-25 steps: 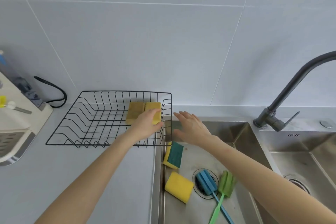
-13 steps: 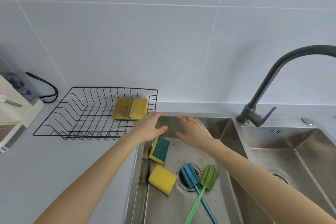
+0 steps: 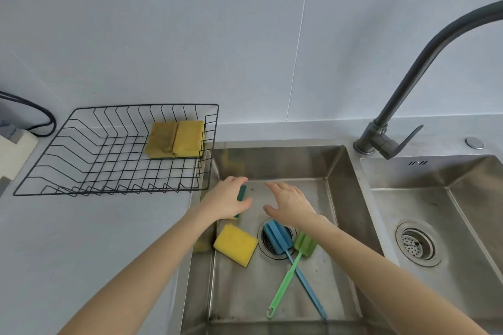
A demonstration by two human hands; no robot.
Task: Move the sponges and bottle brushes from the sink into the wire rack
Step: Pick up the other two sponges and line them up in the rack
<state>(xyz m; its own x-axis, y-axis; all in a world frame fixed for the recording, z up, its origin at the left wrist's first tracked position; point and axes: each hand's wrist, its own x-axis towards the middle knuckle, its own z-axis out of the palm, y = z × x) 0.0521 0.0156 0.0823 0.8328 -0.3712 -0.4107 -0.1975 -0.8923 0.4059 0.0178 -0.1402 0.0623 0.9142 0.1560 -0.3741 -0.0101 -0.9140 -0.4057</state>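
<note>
— Where's the green-faced sponge (image 3: pixel 241 193)?
— In the sink (image 3: pixel 337 171), left hand (image 3: pixel 227 198) grip pinching it; right hand (image 3: pixel 290 204) spread beside.
— Around it?
— Yellow sponge (image 3: pixel 235 245), crossed blue brush (image 3: pixel 277 236) and green brush (image 3: pixel 304 246) over the drain; two sponges (image 3: pixel 175 139) in the rack (image 3: pixel 81 187) on the counter (image 3: pixel 81 239).

Lighting even, soft, daylight-bright, shadows faint; dull sheen without hard glare on the brushed stainless-steel sink basin (image 3: pixel 275 163); wide-angle bowing along the black wire dish rack (image 3: pixel 109 193) edges; overall focus slightly soft.
</note>
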